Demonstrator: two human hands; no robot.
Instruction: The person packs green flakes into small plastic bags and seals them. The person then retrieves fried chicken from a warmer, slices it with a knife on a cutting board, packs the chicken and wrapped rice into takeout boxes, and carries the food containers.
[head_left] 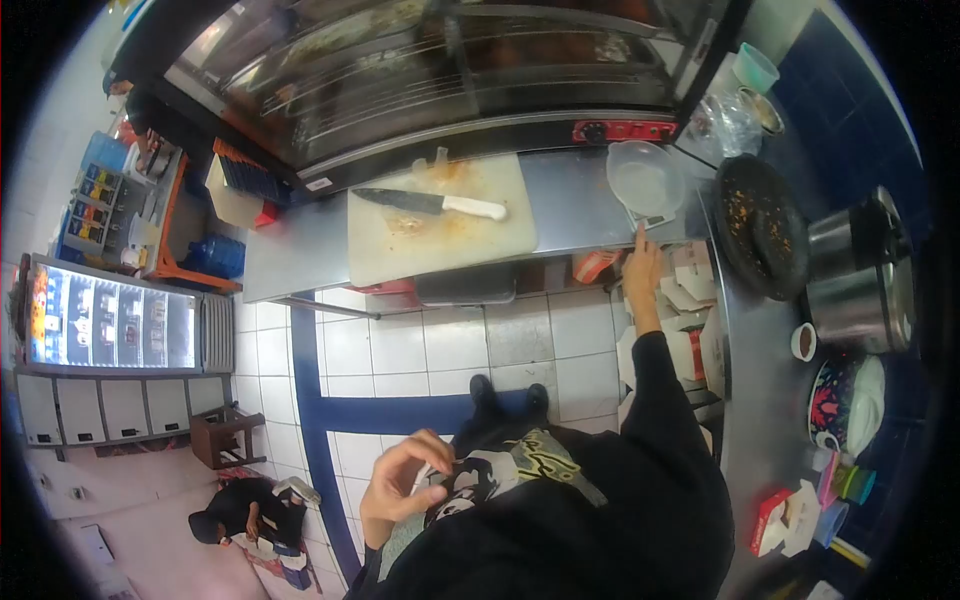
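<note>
My right hand (643,272) reaches forward with its index finger stretched out, the fingertip at the front edge of a small kitchen scale (652,221). On that scale stands a translucent plastic bowl (643,172). My left hand (405,482) is in front of my shirt, fingers curved and thumb apart; I make out nothing held in it. Left of the bowl lies a white cutting board (440,255) with brownish stains and scraps. A knife (430,203) with a white handle rests across the board, its blade pointing left.
A glass-fronted display cabinet (450,80) stands behind the steel counter (570,190). On the right counter are a dark stone mortar (745,215), metal pots (860,270) and a small cup (803,342). Folded cardboard boxes (690,290) fill the shelf below. A person (250,515) sits at lower left.
</note>
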